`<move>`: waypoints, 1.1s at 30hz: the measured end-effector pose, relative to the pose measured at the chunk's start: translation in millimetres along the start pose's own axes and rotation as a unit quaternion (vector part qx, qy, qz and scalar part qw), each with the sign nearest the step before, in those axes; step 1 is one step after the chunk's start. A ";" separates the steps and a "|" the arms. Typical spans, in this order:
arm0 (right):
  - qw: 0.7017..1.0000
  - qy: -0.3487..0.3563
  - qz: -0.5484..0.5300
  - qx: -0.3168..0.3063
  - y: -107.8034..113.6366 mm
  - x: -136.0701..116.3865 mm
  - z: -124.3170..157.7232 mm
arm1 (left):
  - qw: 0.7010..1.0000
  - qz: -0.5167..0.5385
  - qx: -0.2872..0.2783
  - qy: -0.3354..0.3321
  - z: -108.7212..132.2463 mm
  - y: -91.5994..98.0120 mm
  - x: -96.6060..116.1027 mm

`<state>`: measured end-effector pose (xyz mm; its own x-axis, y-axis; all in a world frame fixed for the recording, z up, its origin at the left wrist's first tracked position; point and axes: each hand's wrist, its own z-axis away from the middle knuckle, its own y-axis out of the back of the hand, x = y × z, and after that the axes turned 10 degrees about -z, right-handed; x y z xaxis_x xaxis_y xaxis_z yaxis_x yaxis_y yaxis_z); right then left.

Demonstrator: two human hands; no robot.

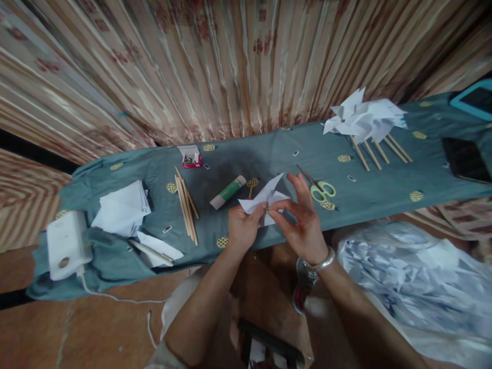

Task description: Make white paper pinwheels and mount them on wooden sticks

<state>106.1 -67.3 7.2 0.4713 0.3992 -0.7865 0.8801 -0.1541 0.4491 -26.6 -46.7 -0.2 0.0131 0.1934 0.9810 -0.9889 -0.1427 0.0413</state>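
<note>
Over the near edge of the cloth-covered table, a white paper pinwheel (265, 196) is held between both hands. My left hand (244, 223) is closed on it, thumb pressed near its centre. From the other side my right hand (303, 225) pinches at the same centre with thumb and index finger, its other fingers raised; any small part between the fingertips is too small to make out. A stick end shows behind the paper. Beyond my left hand lies a green and white glue stick (228, 192). Scissors (321, 188) with light green handles lie beyond my right hand.
Several wooden sticks (185, 207) and an open red box of pins (190, 157) lie left of centre. Farther left are stacked paper sheets (122, 209) and a white power bank (68, 245). Finished pinwheels (365, 115) and a phone (467, 159) lie right, above a plastic bag (415, 277).
</note>
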 end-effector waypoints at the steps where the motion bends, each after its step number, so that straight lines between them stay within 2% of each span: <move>1: 1.000 0.001 0.002 0.003 0.3 1.7 -0.8 | 1.000 0.002 -0.002 0.003 0.1 -0.3 -0.2; 15: 1.000 -0.006 -0.024 0.009 1.8 4.3 -2.1 | 0.999 0.032 -0.022 0.015 -1.0 -0.4 -8.1; 33: 0.996 -0.057 -0.071 -0.009 4.6 0.3 -1.9 | 0.996 0.066 -0.020 0.050 3.1 -1.3 -3.6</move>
<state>110.2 -66.2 9.9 0.3460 0.3100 -0.8855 0.9378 -0.0866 0.3361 -24.8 -50.3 -3.2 -0.1312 0.2721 0.9533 -0.9861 -0.1351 -0.0971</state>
